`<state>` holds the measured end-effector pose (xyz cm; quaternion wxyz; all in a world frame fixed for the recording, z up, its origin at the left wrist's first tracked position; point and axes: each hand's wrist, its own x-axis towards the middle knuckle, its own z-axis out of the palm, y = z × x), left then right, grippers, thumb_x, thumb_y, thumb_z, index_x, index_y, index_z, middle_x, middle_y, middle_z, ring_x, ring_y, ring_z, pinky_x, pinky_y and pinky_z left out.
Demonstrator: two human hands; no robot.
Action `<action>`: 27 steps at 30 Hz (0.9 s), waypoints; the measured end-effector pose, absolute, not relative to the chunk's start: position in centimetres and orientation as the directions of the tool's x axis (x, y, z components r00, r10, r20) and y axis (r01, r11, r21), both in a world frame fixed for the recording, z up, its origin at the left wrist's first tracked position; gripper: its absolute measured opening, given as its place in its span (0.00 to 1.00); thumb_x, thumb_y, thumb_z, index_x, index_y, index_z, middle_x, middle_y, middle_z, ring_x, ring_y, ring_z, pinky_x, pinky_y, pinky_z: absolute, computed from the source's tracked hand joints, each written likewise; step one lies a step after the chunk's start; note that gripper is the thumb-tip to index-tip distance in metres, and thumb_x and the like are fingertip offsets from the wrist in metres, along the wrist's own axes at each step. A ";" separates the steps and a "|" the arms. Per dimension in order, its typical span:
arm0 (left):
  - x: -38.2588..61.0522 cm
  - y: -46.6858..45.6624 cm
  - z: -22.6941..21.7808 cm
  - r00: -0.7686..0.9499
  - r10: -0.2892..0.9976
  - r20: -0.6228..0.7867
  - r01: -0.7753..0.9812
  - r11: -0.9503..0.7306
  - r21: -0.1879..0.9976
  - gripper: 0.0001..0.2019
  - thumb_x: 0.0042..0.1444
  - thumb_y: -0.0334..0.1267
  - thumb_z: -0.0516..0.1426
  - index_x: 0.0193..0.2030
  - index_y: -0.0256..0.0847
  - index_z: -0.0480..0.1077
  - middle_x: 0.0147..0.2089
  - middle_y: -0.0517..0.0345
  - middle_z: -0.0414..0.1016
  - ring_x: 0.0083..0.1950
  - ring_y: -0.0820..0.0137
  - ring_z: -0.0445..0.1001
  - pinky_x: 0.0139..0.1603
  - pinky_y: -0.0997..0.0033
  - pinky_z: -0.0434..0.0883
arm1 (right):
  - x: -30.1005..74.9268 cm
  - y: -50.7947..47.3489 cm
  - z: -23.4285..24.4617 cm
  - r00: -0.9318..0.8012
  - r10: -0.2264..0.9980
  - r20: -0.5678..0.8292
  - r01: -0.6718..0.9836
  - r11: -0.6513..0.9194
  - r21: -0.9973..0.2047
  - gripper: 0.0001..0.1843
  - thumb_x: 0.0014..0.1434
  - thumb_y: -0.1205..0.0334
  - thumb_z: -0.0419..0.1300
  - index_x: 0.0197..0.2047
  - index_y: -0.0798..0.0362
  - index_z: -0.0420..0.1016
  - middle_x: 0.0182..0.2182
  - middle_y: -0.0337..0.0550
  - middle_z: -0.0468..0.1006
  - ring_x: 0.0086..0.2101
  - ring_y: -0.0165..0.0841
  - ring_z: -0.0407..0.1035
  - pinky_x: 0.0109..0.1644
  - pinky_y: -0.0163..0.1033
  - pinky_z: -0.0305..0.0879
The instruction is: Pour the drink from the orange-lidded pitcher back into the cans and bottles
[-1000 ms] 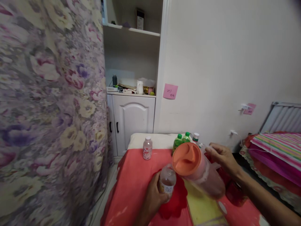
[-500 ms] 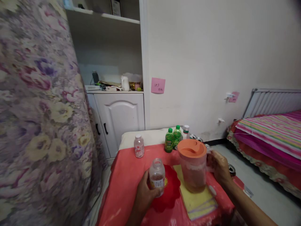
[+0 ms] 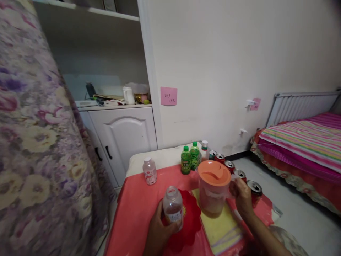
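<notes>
My left hand (image 3: 157, 233) is wrapped round a small clear open bottle (image 3: 173, 207) with a little reddish liquid, standing on a red mat (image 3: 190, 220). My right hand (image 3: 241, 197) grips the handle of a clear pitcher (image 3: 213, 193) with an orange lid, which stands upright on a yellow cloth (image 3: 221, 229). Both rest on a table with a red cover (image 3: 133, 217).
A capped pink bottle (image 3: 149, 171), two green bottles (image 3: 189, 159), a white-capped bottle (image 3: 204, 149) and several red cans (image 3: 231, 166) stand at the table's far side. White cabinet (image 3: 122, 137) behind, floral curtain (image 3: 34, 142) left, striped bed (image 3: 303, 140) right.
The pitcher went from tilted over the small bottle to upright on the yellow cloth. My view has shifted right, showing the cans.
</notes>
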<state>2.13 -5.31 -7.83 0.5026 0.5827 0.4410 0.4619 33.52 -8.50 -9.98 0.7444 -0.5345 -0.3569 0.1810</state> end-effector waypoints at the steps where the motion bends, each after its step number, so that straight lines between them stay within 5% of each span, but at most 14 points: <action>1: 2.2 -5.3 -7.8 0.180 0.979 0.091 0.055 -0.102 0.993 0.33 0.34 0.36 0.67 0.53 0.38 0.70 0.50 0.49 0.82 0.51 0.52 0.78 0.50 0.64 0.76 | 33.5 -8.7 -9.9 0.674 0.655 0.342 0.130 0.350 -0.928 0.24 0.63 0.39 0.52 0.24 0.47 0.58 0.17 0.31 0.57 0.18 0.29 0.52 0.22 0.37 0.49; 7: 1.9 -5.1 -7.7 0.213 0.974 0.080 0.117 -0.107 0.987 0.32 0.36 0.41 0.68 0.52 0.39 0.69 0.50 0.48 0.82 0.52 0.51 0.79 0.51 0.60 0.76 | 34.0 -11.2 -9.3 0.598 0.719 0.354 0.278 0.228 -0.933 0.20 0.62 0.40 0.54 0.38 0.48 0.75 0.36 0.45 0.79 0.38 0.43 0.73 0.40 0.43 0.69; 13: 1.4 -4.4 -8.8 0.217 0.972 0.088 0.130 -0.118 0.984 0.35 0.36 0.40 0.68 0.54 0.38 0.69 0.49 0.47 0.82 0.50 0.51 0.79 0.49 0.61 0.77 | 35.6 -14.9 -12.6 0.539 0.781 0.316 0.498 0.007 -0.867 0.20 0.54 0.47 0.62 0.47 0.48 0.76 0.45 0.49 0.77 0.45 0.47 0.72 0.49 0.48 0.69; 27: 1.0 -5.5 -8.1 0.146 0.979 0.143 0.152 -0.165 0.975 0.33 0.36 0.42 0.68 0.52 0.38 0.70 0.46 0.49 0.83 0.48 0.52 0.81 0.47 0.63 0.78 | 36.1 -15.5 -16.9 0.480 0.859 0.180 0.553 -0.137 -0.822 0.19 0.49 0.51 0.60 0.40 0.54 0.79 0.37 0.49 0.76 0.42 0.47 0.72 0.50 0.49 0.67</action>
